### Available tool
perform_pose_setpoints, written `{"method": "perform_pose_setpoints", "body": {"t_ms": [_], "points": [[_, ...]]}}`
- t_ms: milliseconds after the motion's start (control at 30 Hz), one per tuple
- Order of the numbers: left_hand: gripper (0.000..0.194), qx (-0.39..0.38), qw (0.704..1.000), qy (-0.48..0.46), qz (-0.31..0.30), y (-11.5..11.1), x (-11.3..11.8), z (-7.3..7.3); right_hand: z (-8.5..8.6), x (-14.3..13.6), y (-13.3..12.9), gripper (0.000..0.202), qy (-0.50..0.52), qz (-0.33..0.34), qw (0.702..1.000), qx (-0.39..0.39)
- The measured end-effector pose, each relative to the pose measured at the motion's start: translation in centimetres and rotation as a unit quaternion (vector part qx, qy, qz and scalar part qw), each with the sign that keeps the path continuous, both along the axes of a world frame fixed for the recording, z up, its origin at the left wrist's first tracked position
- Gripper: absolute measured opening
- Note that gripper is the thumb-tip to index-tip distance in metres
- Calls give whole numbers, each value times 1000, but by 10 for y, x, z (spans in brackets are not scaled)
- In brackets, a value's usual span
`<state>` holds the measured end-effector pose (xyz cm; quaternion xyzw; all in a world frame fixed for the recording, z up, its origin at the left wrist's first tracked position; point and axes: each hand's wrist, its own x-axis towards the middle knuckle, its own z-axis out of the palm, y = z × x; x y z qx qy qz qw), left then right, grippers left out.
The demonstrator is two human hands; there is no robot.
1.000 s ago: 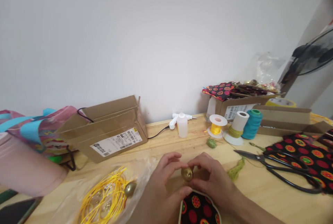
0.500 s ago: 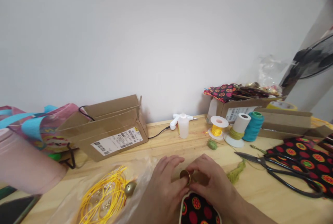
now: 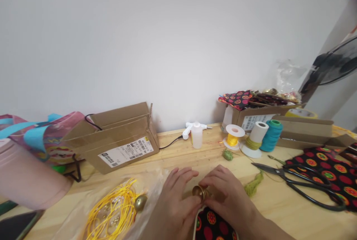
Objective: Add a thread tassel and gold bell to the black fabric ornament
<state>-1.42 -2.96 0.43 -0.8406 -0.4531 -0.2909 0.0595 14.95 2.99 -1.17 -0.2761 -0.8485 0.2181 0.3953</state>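
Between my two hands is a small brass bell (image 3: 198, 192), its hollow mouth facing up and left. My left hand (image 3: 178, 199) presses thumb and fingertips to its near left side. From the right, my right hand (image 3: 227, 193) pinches the bell's rim and something small behind it. Black fabric with red and orange flower prints and a pale edge (image 3: 213, 225) lies just below the bell, under my hands. A green tassel (image 3: 253, 184) rests right of my right hand. A second brass bell (image 3: 140, 202) sits on the plastic bag of yellow cords (image 3: 111, 210).
Black scissors (image 3: 298, 184) lie at right beside printed fabric (image 3: 331, 173). Behind stand thread spools (image 3: 272, 136), a white bottle (image 3: 196, 136), a glue gun (image 3: 187, 131) and cardboard boxes (image 3: 119, 136). A pink cylinder (image 3: 30, 175) is at left.
The bell has tilted slightly, showing more of its inside. My hands have shifted only a little around it.
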Motion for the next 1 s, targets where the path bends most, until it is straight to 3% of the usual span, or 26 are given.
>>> {"method": "perform_pose_setpoints", "body": {"t_ms": [167,700,1000], "points": [[17,-42,999,-4,21,-5,-4,6,2,-1,-1,22,22,-2,999,29],[10,12,999,-24,22,-1,-3,3,0,-2,-3,25,22,-8,999,41],[13,35,999,-39,14,2,-4,-12,3,-1,-5,20,7,-6,999,34]]}}
